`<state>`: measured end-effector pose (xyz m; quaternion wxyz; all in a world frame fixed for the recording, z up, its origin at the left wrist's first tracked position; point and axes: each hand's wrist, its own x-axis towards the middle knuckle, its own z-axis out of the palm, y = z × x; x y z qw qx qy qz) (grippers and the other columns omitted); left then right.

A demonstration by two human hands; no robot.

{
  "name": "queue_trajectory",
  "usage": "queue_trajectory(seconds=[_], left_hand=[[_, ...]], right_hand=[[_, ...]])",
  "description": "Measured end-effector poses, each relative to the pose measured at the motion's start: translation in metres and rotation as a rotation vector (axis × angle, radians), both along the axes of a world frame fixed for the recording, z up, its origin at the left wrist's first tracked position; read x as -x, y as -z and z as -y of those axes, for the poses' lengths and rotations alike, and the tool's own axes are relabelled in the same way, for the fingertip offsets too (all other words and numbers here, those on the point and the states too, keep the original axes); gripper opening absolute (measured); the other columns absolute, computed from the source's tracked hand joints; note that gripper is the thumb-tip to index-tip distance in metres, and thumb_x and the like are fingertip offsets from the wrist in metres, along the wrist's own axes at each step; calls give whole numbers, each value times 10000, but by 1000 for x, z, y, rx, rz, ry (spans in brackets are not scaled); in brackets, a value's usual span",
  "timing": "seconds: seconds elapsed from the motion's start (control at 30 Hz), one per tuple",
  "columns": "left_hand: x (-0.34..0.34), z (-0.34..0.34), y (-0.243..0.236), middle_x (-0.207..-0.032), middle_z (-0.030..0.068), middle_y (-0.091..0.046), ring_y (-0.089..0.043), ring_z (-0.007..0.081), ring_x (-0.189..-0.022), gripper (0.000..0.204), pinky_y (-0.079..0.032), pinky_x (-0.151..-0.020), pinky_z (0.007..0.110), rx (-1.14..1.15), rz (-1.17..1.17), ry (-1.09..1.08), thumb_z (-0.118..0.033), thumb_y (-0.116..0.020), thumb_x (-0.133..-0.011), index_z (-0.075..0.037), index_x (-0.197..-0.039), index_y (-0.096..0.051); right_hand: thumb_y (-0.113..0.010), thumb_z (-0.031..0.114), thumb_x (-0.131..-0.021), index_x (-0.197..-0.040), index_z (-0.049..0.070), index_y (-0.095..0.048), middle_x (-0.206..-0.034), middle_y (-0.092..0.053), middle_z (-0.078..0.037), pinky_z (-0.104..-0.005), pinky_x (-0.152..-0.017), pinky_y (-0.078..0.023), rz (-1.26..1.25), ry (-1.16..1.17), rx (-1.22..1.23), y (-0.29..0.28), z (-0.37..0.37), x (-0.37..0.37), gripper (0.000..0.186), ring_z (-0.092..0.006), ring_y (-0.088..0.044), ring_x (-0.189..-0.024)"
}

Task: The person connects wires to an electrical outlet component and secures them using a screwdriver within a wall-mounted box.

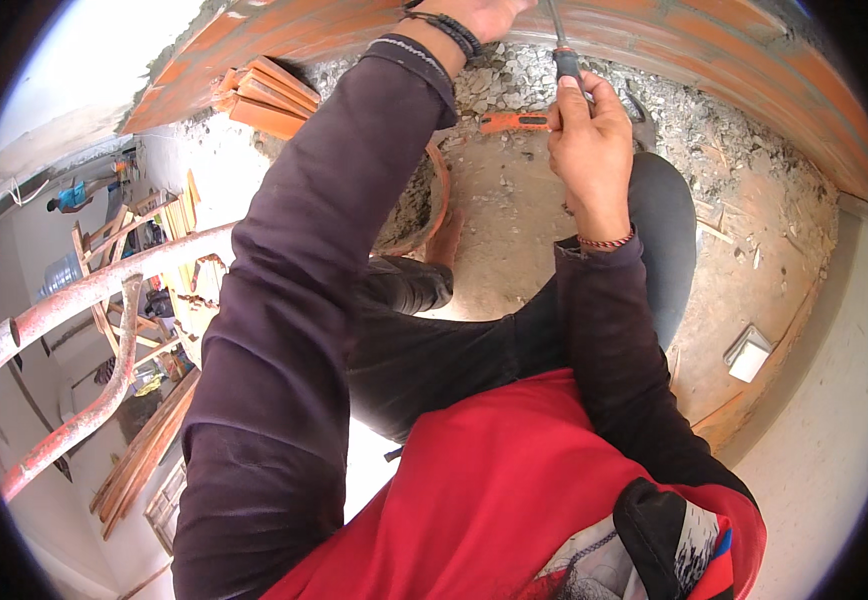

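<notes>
A tool handle is gripped upright by the right hand, above an orange level lying crosswise. The left hand is cropped; grip indeterminate.

Red brick wall ahead, rubble-strewn floor, possibly scaffold rail left.

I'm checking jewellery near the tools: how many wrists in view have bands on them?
2. The left hand, raised to the brick wall, wears dark bracelets; the right hand, gripping the tool handle, wears a red braided one. Sleeves may hide more.
</notes>
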<state>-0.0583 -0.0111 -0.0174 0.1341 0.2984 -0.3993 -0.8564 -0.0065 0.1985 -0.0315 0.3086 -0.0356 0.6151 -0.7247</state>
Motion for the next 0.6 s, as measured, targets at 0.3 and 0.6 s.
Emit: queue_trajectory(seconds=[0.3, 0.6], left_hand=[[-4, -14, 17, -1114, 74, -658, -587, 248, -965, 449, -481, -864, 434, -49, 83, -228, -399, -696, -999, -122, -1312, -532], [-207, -11, 3, -781, 175, -702, -688, 375, -753, 545, -531, -741, 480, 1296, 655, 477, -575, -628, -948, -60, -811, -741]], right_hand=[[-554, 236, -1073, -1047, 68, -573, -694, -530, 3, -238, -361, -277, 32, 32, 35, -2, 5, -6, 171, -58, -393, -430], [-514, 233, -1092, -1055, 63, -524, -733, -542, -23, -243, -357, -303, 147, 34, 63, -20, 9, -11, 174, -74, -390, -403]])
